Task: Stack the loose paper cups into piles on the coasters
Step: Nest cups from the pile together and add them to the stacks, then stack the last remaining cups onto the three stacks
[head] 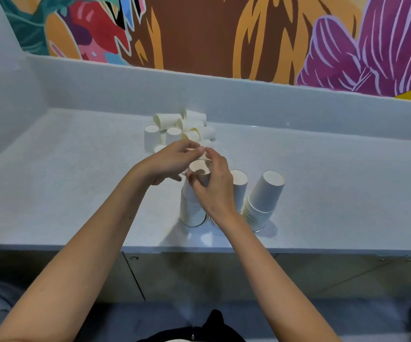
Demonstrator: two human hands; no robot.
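Observation:
Three piles of upturned white paper cups stand near the counter's front edge: a left pile, a middle pile partly behind my right wrist, and a right pile that leans right. Coaster rims peek out under them. My right hand grips the top cup of the left pile. My left hand pinches a small white cup just above it, fingertips touching the right hand's. Loose cups lie heaped farther back, some upturned, some on their sides.
The pale grey counter has a raised back ledge under a colourful mural. The counter's front edge runs above cabinet doors. Bare counter lies left and right of the cups.

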